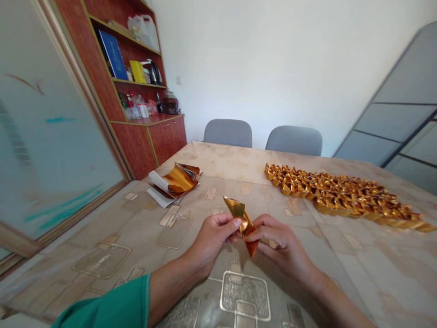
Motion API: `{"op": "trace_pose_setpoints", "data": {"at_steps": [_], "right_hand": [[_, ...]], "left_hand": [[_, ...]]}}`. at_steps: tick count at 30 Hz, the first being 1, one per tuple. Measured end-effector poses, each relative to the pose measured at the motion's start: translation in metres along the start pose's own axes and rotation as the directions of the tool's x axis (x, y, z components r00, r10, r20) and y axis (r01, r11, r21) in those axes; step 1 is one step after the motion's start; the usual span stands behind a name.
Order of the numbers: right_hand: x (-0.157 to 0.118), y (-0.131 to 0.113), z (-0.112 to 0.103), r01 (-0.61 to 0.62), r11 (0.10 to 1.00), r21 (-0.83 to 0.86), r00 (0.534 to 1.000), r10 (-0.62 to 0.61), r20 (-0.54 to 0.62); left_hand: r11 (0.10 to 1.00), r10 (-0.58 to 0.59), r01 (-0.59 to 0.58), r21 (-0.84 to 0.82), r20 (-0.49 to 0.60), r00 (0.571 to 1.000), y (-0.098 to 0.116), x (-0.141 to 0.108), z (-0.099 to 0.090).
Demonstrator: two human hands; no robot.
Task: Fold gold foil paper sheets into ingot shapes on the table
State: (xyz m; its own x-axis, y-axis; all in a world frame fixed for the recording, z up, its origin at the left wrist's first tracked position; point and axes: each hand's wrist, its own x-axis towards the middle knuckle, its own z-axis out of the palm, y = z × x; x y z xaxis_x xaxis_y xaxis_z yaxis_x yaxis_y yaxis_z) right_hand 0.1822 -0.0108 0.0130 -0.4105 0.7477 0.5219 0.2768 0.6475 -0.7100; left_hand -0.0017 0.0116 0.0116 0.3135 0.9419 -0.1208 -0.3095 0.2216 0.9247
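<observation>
A piece of shiny gold foil paper (236, 208), folded to pointed ends, is held above the table between both hands. My left hand (218, 232) pinches its near left side, thumb on top. My right hand (276, 237) grips the right side, its fingers curled around the lower point. To the left lies a loose, curling stack of gold foil sheets (180, 180) with white backing. Rows of folded gold paper ingots (341, 196) stand packed together at the right.
A patterned cloth covers the table (143, 241). Two grey chairs (227, 132) stand at its far side, near the white wall. On the left are a red-brown shelf cabinet (136, 141) and a framed glass panel (51, 136).
</observation>
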Motion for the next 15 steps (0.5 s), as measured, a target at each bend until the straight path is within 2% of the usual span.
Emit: {"op": "trace_pose_setpoints", "data": {"at_steps": [3,6,10,15], "right_hand": [[0.000,0.002,-0.002,0.028,0.999,-0.031,0.999,-0.026,0.043],[0.000,0.001,-0.004,-0.013,1.000,0.002,0.998,0.013,0.058],[-0.002,-0.001,0.000,-0.167,0.968,0.185,0.982,0.180,-0.056],[-0.002,0.000,0.013,-0.341,0.859,0.382,0.894,0.422,-0.150]], "left_hand": [[0.998,0.036,-0.035,0.045,-0.005,0.999,-0.001,0.000,0.000],[0.998,0.041,-0.040,0.057,-0.008,0.999,-0.001,0.000,-0.001],[0.995,0.059,-0.062,0.075,0.041,0.997,-0.002,-0.001,-0.001],[0.989,0.106,-0.111,0.102,0.059,0.993,-0.001,-0.005,0.002]]}}
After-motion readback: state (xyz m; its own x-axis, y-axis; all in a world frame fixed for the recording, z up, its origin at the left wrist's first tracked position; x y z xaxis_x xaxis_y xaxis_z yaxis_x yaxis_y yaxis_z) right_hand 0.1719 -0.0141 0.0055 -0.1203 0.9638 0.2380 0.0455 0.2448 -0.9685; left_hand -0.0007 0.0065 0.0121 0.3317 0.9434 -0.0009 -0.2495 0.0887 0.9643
